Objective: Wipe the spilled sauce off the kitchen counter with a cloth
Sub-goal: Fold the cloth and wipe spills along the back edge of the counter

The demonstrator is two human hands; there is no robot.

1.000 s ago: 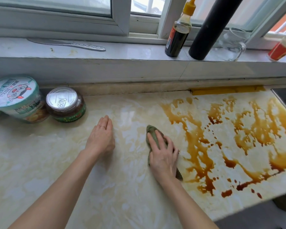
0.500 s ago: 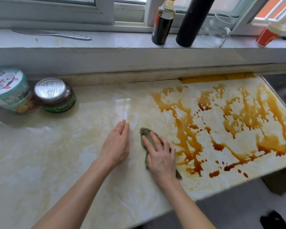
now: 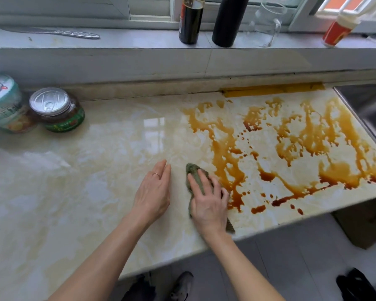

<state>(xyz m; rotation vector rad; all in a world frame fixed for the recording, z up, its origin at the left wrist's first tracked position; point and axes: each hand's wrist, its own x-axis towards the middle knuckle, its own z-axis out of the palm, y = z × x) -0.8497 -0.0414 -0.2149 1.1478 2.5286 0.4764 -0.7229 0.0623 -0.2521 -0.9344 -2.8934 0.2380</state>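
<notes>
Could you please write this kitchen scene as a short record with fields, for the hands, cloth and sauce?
right hand: flat on the green cloth, pressing it to the counter
left hand: flat on the counter, beside the cloth
sauce: brown spill over the counter's right part, cloth at its left edge
back left: tub and metal-lidded jar
windowsill: dark bottle, black cylinder, glass mug

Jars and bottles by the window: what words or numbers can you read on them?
No text here is sharp enough to quote.
On the teal tub: print around a cartoon picture, too blurred to read.
On the jar: raised marks on its metal lid and small print on its green label, both too blurred.
On the dark bottle: a red label seen side-on, unreadable.
On the red bottle: a pale mark, too blurred.
</notes>
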